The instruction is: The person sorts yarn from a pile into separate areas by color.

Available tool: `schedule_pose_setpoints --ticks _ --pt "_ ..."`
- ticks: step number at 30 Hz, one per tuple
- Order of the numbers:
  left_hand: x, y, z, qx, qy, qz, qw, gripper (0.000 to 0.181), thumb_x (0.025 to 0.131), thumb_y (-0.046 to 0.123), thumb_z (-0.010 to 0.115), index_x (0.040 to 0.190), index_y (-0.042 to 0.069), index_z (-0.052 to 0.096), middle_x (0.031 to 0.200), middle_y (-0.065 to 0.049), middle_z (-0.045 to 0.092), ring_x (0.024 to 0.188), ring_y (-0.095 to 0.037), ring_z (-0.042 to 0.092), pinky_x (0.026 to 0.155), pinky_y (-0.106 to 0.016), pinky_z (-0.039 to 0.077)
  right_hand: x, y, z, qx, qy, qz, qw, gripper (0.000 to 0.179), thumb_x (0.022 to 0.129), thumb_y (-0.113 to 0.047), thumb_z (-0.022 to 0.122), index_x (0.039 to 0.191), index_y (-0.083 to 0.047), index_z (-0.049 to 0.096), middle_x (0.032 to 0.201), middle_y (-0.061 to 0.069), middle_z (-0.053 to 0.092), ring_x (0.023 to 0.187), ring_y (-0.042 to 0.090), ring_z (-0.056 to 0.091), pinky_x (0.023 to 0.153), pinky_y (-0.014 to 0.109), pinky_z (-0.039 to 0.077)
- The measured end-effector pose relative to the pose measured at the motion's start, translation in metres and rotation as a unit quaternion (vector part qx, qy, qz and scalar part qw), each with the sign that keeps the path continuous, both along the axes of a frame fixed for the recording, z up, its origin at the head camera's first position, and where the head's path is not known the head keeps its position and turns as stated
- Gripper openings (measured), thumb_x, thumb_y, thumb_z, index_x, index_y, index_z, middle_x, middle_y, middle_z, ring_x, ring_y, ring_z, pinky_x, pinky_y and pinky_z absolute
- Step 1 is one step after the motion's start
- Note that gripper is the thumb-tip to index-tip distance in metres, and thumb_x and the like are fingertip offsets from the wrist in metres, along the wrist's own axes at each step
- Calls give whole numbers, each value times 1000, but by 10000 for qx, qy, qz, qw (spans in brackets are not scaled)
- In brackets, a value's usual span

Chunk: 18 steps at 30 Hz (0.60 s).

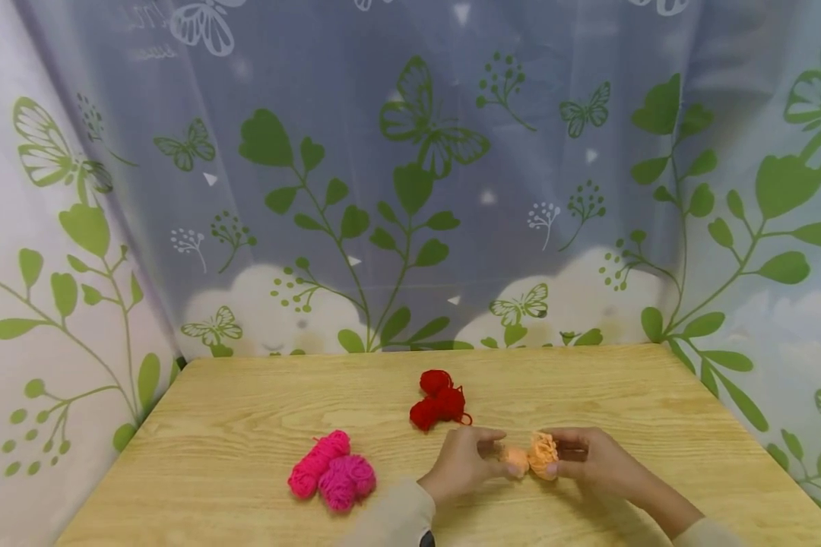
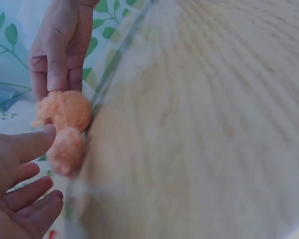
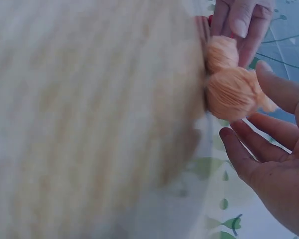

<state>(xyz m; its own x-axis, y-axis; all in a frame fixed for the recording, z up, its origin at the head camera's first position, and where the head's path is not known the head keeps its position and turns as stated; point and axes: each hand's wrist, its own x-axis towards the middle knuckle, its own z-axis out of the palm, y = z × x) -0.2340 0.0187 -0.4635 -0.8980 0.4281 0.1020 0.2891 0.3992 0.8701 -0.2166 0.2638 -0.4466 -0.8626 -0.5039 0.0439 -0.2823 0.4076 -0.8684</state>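
Observation:
Two small peach-orange yarn balls sit side by side at the right front of the table. The rounder, smaller ball (image 1: 516, 461) is on the left, against the larger ball (image 1: 543, 456), which has loose loops of yarn on its side. My left hand (image 1: 460, 462) is at the smaller ball, thumb and fingers spread apart with a gap between them in the left wrist view. From the other side my right hand (image 1: 605, 462) reaches the larger ball; its thumb and loosely extended fingers lie at the ball's edge in the right wrist view.
A cluster of red yarn balls (image 1: 438, 401) lies behind my left hand. Further left, a hot-pink yarn bundle (image 1: 320, 463) touches a magenta yarn bundle (image 1: 345, 481). The wood-grain table (image 1: 232, 410) ends at a curtain (image 1: 342, 190) printed with leaves and butterflies.

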Motion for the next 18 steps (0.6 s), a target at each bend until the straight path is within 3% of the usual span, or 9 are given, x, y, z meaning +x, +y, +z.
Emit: schedule_pose_setpoints --ticks 7,10,12,17,18 --pt "-7 -33 27 -323 9 -221 9992 47 80 20 79 122 2 65 124 -8 64 115 -31 59 88 -40 53 -9 10 17 338 153 -321 9988 54 95 -23 60 132 14 46 134 34 48 118 48 49 89 39 51" --pt "-12 -53 36 -739 426 -182 9962 46 80 22 79 121 4 66 121 -7 66 111 -26 60 87 -34 52 -13 15 26 427 205 -472 9978 54 96 -25 58 133 13 47 135 33 47 119 47 49 88 37 52" --pt "-15 -67 41 -971 658 -123 9930 46 80 22 79 121 4 67 113 -8 69 83 -18 63 73 -26 51 -15 19 33 508 277 -600 9965 52 97 -25 57 133 12 47 134 32 48 118 47 50 87 37 53" --pt "-22 -108 53 -1360 1133 -135 9841 48 82 26 77 123 4 64 118 -11 67 91 -23 66 79 -34 53 -19 29 50 840 711 -898 9899 50 99 -26 55 134 8 48 133 29 51 116 43 54 86 39 53" --pt "-23 -116 55 -1409 1225 -123 9823 48 83 27 76 124 3 64 126 -12 63 105 -27 63 86 -40 52 -20 31 54 920 855 -952 9875 50 99 -26 55 135 8 47 132 28 52 116 42 54 86 40 53"
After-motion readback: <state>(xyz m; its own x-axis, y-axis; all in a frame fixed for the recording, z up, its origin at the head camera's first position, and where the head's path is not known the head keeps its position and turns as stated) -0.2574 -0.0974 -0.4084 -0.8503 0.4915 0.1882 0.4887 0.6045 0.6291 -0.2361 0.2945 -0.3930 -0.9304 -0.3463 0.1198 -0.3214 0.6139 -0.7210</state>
